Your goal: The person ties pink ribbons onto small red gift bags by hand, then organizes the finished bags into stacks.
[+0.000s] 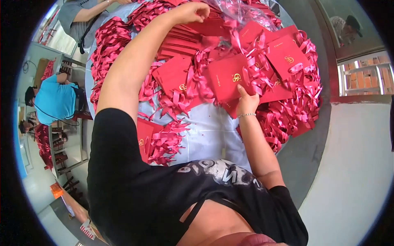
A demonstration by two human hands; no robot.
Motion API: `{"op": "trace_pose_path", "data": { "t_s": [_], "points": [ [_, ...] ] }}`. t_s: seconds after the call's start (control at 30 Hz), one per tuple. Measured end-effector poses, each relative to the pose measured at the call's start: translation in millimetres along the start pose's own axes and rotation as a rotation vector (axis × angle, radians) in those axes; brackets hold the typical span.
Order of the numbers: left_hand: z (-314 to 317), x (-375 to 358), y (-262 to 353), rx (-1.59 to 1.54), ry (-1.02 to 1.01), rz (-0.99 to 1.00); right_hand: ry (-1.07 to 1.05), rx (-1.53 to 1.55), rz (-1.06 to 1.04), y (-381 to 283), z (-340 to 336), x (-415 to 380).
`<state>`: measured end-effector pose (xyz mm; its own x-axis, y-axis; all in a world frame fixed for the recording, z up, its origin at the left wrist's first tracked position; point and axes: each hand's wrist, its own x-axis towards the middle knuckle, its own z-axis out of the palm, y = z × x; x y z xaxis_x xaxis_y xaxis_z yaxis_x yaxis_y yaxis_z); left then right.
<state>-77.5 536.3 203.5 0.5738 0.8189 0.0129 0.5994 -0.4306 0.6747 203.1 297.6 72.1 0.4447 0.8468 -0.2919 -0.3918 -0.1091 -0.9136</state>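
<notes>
My right hand (248, 101) grips the lower edge of a red paper gift bag (227, 78) with a gold emblem, its thumb on the front face. Pink-red ribbon (257, 65) lies in loops beside that bag. At the top, my left hand (192, 13) has its fingers curled inward above a stack of red bags (180, 43). Whatever is between those fingers is too small or hidden to make out. More red bags (288, 57) with gold print lie to the right of the held one.
Ribboned bags heap over a table with a pale cloth (209, 135). Clear plastic wrap (246, 12) lies at the far side. A person in a grey top (74, 16) stands at the upper left, and one in a blue shirt (55, 98) sits farther left.
</notes>
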Motion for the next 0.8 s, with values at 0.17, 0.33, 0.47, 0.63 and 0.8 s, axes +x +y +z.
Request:
{"op": "trace_pose_path", "data": {
  "t_s": [0.17, 0.33, 0.47, 0.63, 0.8],
  "points": [
    [49.7, -31.1, -12.3, 0.397, -0.005, 0.064, -0.003, -0.011, 0.058, -5.0, 5.9, 0.5],
    [112.8, -35.7, -19.3, 0.565, 0.265, -0.111, -0.053, 0.012, 0.026, 6.4, -3.0, 8.6],
    [116.2, -40.4, 24.1, 0.72, -0.016, -0.234, -0.027, -0.032, 0.07, 0.4, 0.9, 7.0],
    [125.7, -29.5, -10.9, 0.781, 0.2, -0.044, -0.068, 0.023, 0.061, 4.4, -2.9, 6.6],
    [68.6, -18.0, -14.6, 0.534, 0.45, 0.104, -0.07, 0.032, 0.064, -2.6, -0.6, 3.3]
  ]
}}
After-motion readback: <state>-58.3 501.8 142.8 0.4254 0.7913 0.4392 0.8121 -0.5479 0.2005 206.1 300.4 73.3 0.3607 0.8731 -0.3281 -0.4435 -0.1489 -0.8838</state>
